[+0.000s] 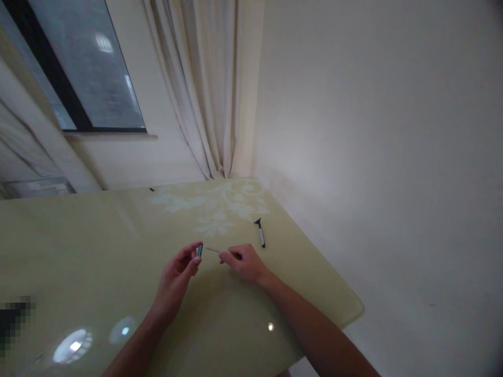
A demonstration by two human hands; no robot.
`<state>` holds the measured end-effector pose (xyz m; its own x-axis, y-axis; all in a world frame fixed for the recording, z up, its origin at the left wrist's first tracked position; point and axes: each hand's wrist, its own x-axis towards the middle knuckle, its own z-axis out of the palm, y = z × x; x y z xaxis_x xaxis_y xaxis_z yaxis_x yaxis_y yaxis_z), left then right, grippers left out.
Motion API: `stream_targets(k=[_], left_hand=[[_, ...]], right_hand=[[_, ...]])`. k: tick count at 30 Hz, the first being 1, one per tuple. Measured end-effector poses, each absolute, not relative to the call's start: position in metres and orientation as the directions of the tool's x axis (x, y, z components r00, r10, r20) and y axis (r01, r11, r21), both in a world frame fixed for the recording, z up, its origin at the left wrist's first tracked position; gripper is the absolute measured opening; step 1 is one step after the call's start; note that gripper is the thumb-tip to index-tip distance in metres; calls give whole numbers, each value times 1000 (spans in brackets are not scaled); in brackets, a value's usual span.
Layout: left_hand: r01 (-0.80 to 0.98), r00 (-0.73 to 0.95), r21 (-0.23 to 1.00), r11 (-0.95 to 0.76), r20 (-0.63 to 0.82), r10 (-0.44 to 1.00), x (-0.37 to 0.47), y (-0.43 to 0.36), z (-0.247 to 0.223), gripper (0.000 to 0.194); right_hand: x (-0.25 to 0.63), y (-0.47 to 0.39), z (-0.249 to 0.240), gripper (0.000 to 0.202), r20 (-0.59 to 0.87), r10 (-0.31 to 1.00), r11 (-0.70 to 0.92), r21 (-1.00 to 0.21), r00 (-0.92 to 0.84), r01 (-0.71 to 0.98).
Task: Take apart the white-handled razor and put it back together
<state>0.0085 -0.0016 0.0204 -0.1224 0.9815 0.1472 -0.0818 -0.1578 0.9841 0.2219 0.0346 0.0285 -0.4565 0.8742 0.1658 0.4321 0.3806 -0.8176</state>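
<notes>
Near the middle of the table, my left hand (177,275) pinches a small dark and green piece (199,250) upright between thumb and fingertips. To its right, my right hand (245,263) is closed round the handle of a thin pointed tool (212,250). The tool's tip points left at the small piece, with a narrow gap between them. Beyond my right hand, a razor (261,233) with a black head and a grey and black handle lies on the table.
The glossy pale yellow-green table (98,251) has a white floral pattern at its far side. A tiny black object (152,189) lies near the far edge. A white wall (373,131) stands along the right, with curtains (204,78) and a window behind.
</notes>
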Motion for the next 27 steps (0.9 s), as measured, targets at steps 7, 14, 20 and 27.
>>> stream_targets(k=[7,14,20,27], left_hand=[[-147,-90,983,-109,96,991,7,-1,13,56],[-268,-119,963,-36,4,993,10,-1,14,65],[-282,-111,959,-25,-7,994,13,-2,18,64],[-326,-105,945,-9,-27,994,12,-1,15,63]], right_hand=[[216,35,24,58,162,913,330,-833,-374,445],[214,32,26,57,179,862,367,-866,-475,340],[215,37,23,59,149,936,286,-851,-320,440],[213,33,22,57,177,877,352,-870,-447,345]])
